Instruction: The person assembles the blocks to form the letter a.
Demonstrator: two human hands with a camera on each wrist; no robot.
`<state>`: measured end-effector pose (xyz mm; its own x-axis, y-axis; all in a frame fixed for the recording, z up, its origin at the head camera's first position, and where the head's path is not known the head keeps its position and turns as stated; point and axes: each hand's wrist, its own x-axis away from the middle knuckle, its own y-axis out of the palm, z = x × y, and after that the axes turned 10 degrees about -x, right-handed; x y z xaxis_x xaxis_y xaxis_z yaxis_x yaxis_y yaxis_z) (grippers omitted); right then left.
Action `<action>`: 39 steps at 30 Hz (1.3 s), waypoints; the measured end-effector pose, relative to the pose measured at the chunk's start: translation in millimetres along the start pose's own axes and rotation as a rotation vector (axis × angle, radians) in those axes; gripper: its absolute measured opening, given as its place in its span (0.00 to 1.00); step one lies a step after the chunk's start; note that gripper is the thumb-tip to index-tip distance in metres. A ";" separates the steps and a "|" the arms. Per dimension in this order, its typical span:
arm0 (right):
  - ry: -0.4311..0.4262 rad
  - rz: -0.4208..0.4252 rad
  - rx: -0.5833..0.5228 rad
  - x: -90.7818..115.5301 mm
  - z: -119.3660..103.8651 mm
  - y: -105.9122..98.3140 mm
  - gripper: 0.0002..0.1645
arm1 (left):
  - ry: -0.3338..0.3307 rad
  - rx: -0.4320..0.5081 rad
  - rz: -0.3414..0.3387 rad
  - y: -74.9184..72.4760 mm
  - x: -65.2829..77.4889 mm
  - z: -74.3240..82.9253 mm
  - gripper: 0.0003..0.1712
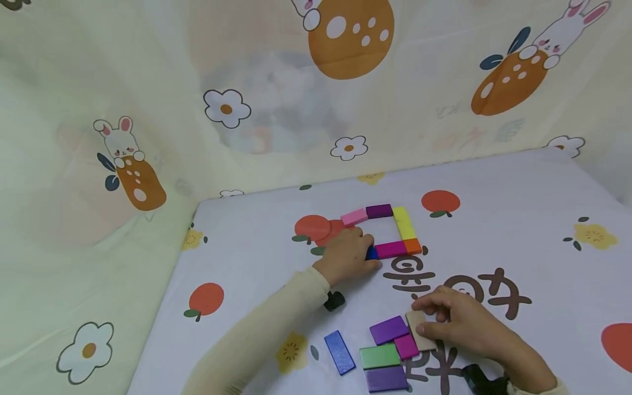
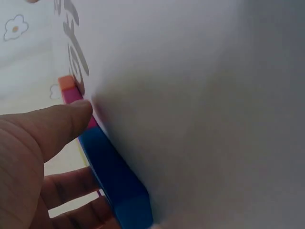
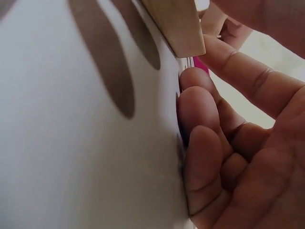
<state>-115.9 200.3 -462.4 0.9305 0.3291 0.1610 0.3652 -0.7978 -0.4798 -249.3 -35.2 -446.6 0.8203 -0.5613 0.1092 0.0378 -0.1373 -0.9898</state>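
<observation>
In the head view, my left hand (image 1: 347,253) grips a blue block (image 2: 114,171) at the near left corner of an outline of flat blocks. Its thumb lies along the near side, with the fingers on the far side. The outline continues with magenta (image 1: 391,249), orange (image 1: 412,246), yellow (image 1: 404,223), dark purple (image 1: 378,211) and pink (image 1: 354,217) blocks; its left side is hidden behind the hand. Nearer to me, my right hand (image 1: 466,321) pinches a beige block (image 1: 421,331) between thumb and forefinger. That block lies beside a purple block (image 1: 389,330) and a small magenta block (image 1: 406,347).
A green block (image 1: 379,356) and another purple block (image 1: 386,379) lie in the near cluster. A glittery blue block (image 1: 339,353) lies apart to their left. The printed white tabletop (image 1: 257,258) meets a cream curtain (image 1: 276,126) at the back.
</observation>
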 end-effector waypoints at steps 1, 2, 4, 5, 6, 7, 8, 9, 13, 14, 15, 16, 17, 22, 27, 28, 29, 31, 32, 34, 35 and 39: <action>-0.004 0.000 0.003 -0.9 -1.1 -0.5 0.20 | 0.002 -0.014 0.004 -0.5 -0.6 1.7 0.31; -0.002 0.001 0.007 -2.2 -2.8 -1.6 0.20 | 0.003 -0.025 0.010 -0.8 -1.1 3.1 0.30; -0.001 0.008 0.024 -7.1 -6.9 -5.4 0.19 | -0.001 -0.025 0.009 -1.1 -1.6 4.7 0.27; 0.005 0.014 0.036 -10.7 -9.4 -8.0 0.19 | -0.005 -0.020 0.008 -1.2 -1.8 5.1 0.25; 0.013 0.024 0.047 -14.9 -12.2 -11.0 0.19 | -0.011 -0.013 0.006 -0.9 -2.1 5.3 0.24; 0.018 0.039 0.061 -20.0 -14.8 -14.2 0.19 | -0.016 -0.009 0.005 -0.6 -2.3 5.3 0.23; 0.025 0.058 0.074 -25.6 -17.2 -17.3 0.20 | -0.022 0.001 0.005 -0.2 -2.5 5.2 0.22; 0.031 0.080 0.086 -31.7 -19.0 -20.4 0.20 | -0.027 0.010 0.004 0.1 -2.7 4.9 0.21; 0.078 0.171 0.091 -56.5 -21.3 -30.0 0.26 | -0.031 0.019 0.008 2.5 -3.3 4.8 0.20; 0.089 0.187 0.083 -61.9 -20.5 -31.8 0.28 | -0.032 0.021 0.007 3.0 -3.3 5.2 0.20; 0.103 0.198 0.074 -66.9 -19.8 -33.3 0.29 | -0.032 0.020 0.008 3.7 -3.4 5.6 0.20; 0.116 0.204 0.065 -71.3 -18.8 -34.5 0.30 | -0.034 0.020 0.008 4.2 -3.5 6.0 0.20; 0.128 0.205 0.056 -75.1 -17.7 -35.3 0.31 | -0.035 0.022 0.009 4.7 -3.6 6.4 0.21; 0.198 0.189 0.007 -86.7 -13.5 -36.1 0.34 | -0.027 0.033 0.021 6.0 -4.0 7.7 0.20; 0.241 0.191 -0.009 -91.9 -10.8 -36.5 0.32 | -0.018 0.036 0.042 6.2 -4.7 8.2 0.20; 0.246 0.192 -0.013 -92.4 -10.8 -36.6 0.31 | -0.019 0.037 0.043 6.0 -4.9 8.3 0.20; 0.247 0.193 -0.013 -92.6 -10.5 -36.8 0.31 | -0.020 0.038 0.043 5.8 -5.0 8.4 0.20; 0.250 0.192 -0.019 -92.6 -10.6 -37.2 0.30 | -0.023 0.038 0.041 5.4 -5.2 8.5 0.19; 0.252 0.192 -0.023 -92.5 -10.7 -37.4 0.30 | -0.022 0.038 0.041 5.3 -5.2 8.4 0.19; 0.252 0.192 -0.025 -92.5 -10.8 -37.7 0.30 | -0.022 0.039 0.041 4.8 -5.5 8.3 0.19; 0.250 0.192 -0.024 -92.5 -11.0 -37.8 0.30 | -0.022 0.039 0.041 4.6 -5.5 8.1 0.19; 0.245 0.195 -0.019 -94.0 -12.7 -38.7 0.29 | -0.029 0.047 0.044 3.4 -6.1 7.2 0.19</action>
<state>-217.1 193.8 -448.0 0.9616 0.0389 0.2716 0.1771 -0.8442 -0.5060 -250.1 -26.3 -451.3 0.8378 -0.5422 0.0640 0.0281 -0.0742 -0.9968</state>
